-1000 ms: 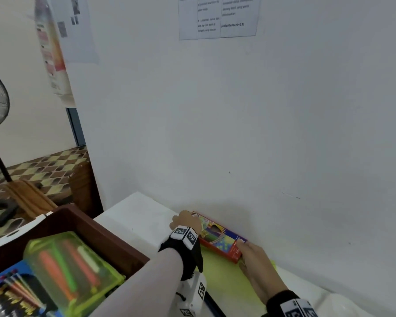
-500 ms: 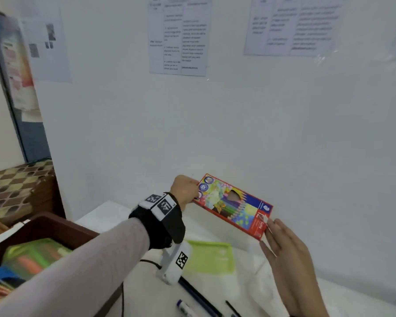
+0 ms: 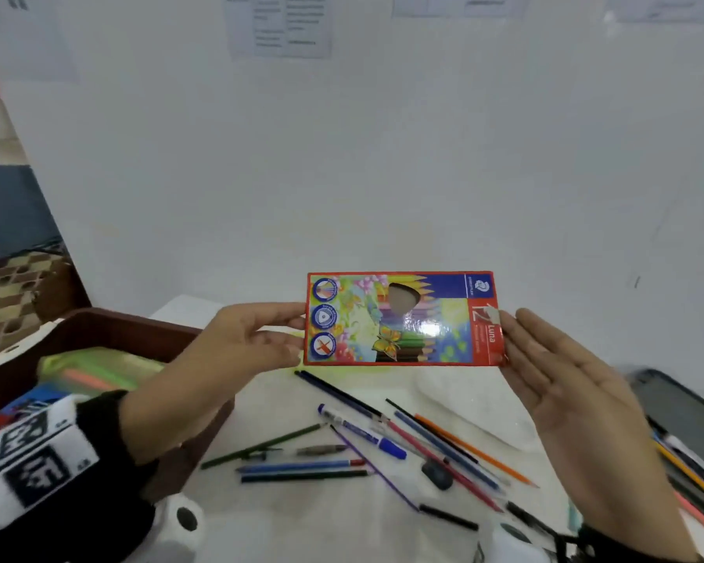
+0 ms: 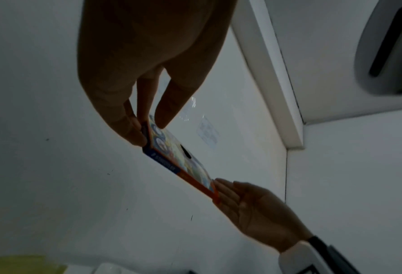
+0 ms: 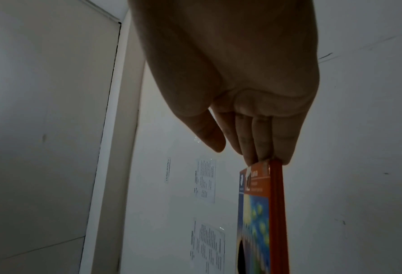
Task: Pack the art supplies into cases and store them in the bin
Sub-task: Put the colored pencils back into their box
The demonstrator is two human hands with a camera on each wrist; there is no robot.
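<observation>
A red and blue coloured-pencil box (image 3: 403,319) hangs level in the air above the white table (image 3: 301,518), its printed front facing me. My left hand (image 3: 297,335) pinches its left end between thumb and fingers, which the left wrist view (image 4: 146,128) shows clearly on the box (image 4: 178,163). My right hand (image 3: 517,347) has straight fingers that press flat against the box's right end (image 5: 258,213). Several loose pencils (image 3: 444,449) and a blue-capped marker (image 3: 358,430) lie scattered on the table below. The brown bin (image 3: 139,323) stands at the left.
Inside the bin lies a green translucent case (image 3: 94,367) over a blue pack. A dark tin (image 3: 683,416) with pencils sits at the right edge. A dark eraser (image 3: 437,477) lies among the pencils. A white wall with taped papers rises close behind the table.
The pencil box has come up off the table by the wall and turned level. Both hands rose with it. The view has swung right and down onto the loose pencils.
</observation>
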